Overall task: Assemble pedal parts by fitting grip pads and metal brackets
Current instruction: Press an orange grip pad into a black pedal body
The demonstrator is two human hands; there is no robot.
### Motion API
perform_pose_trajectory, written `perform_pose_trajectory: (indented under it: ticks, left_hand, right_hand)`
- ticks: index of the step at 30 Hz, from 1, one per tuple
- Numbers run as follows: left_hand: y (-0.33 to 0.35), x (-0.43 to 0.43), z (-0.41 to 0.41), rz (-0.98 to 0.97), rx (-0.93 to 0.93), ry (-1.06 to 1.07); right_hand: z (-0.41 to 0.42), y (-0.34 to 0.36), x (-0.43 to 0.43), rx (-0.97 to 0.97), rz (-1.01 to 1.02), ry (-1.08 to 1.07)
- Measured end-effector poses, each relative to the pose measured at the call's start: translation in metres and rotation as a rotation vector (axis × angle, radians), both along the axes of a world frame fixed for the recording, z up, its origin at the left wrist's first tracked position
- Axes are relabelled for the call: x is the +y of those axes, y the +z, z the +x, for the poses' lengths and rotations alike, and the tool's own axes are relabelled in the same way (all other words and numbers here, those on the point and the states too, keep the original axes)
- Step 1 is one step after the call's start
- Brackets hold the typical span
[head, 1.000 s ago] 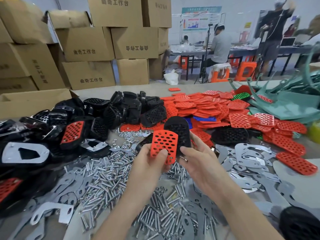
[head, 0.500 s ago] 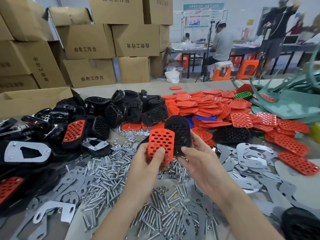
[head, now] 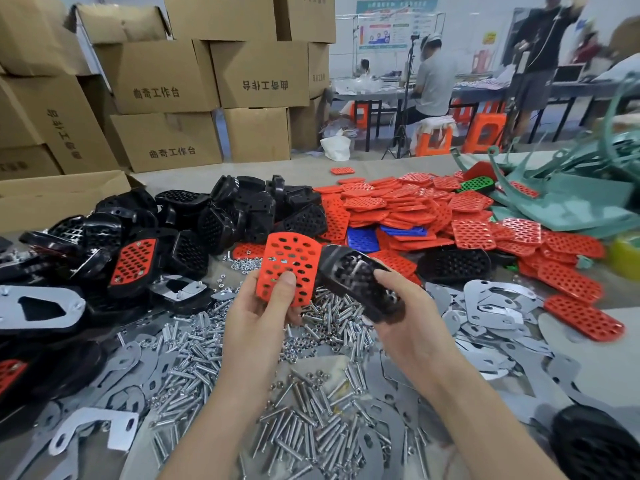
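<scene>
While the left hand (head: 263, 317) pinches a red grip pad (head: 289, 268) near its lower edge — thumb on the face, fingers (head: 294, 315) curled behind — the right hand (head: 408, 317) grips a black pedal body (head: 360, 284) just beside it. The pad is a thin, flat plastic plate with rounded corners and rows of oval holes, held nearly upright above the worktop (head: 616, 355). The pedal body is glossy moulded plastic, tilted, its perforated face toward the camera; its outline is motion-blurred. Pad and body sit close together; I cannot tell whether their edges touch.

Beneath the hands lies a heap of bright steel bolts (head: 304, 441), cylindrical and shiny, with small hex nuts (head: 301, 348) scattered among them. Flat grey metal brackets (head: 491, 306) — stamped sheet with cut-out openings — spread to the right and in the lower left. A pile of black pedal bodies (head: 239, 209) fills the left of the worktop; one assembled pedal (head: 133, 261) there carries a red pad set in its face. Loose red pads (head: 422, 206) are stacked at centre right, with a blue pad (head: 363, 237) and a green pad (head: 476, 185) among them. Teal plastic parts (head: 568, 202) lie far right. Brown cardboard boxes (head: 162, 77) with printed characters stand stacked behind the worktop.
</scene>
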State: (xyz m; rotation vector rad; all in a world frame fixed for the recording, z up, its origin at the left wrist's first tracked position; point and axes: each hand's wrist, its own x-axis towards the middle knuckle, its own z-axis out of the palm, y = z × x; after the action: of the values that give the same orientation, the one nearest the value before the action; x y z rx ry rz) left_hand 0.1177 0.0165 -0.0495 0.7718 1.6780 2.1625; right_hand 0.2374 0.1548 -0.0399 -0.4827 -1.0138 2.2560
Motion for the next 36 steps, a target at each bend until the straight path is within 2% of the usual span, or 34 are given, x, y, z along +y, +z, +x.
perform_pose_trajectory:
  ticks: [2, 7, 13, 16, 19, 22, 27, 31, 36]
  left_hand:
    - [0.003, -0.002, 0.002, 0.004, 0.002, -0.022]
    - [0.006, -0.003, 0.007, -0.006, 0.045, -0.051]
    - [0.01, -0.005, 0.006, 0.016, 0.075, -0.184]
    - [0.008, -0.005, 0.006, -0.051, 0.063, -0.3]
    - [0.004, -0.003, 0.009, -0.125, 0.037, -0.346]
    - [0.002, 0.0, 0.008, -0.141, -0.025, -0.305]
    - [0.006, 0.0, 0.007, -0.029, -0.272, -0.257]
    - [0.007, 0.001, 0.013, -0.014, -0.274, -0.27]
    - [0.005, 0.004, 0.013, -0.003, -0.305, -0.216]
  right_hand:
    - [0.002, -0.002, 0.002, -0.047, 0.017, -0.034]
    - [0.002, -0.002, 0.008, -0.027, 0.057, -0.052]
    - [0.004, -0.002, 0.009, -0.129, 0.179, 0.06]
    - [0.008, 0.0, 0.008, -0.197, 0.253, 0.117]
    - [0.011, 0.0, 0.009, -0.223, 0.228, 0.147]
    - [0.012, 0.001, 0.008, -0.114, 0.163, 0.183]
    - [0.003, -0.001, -0.001, -0.001, 0.133, 0.226]
    - [0.001, -0.004, -0.009, 0.049, 0.104, 0.186]
    - [0.002, -0.006, -0.009, 0.014, 0.117, 0.11]
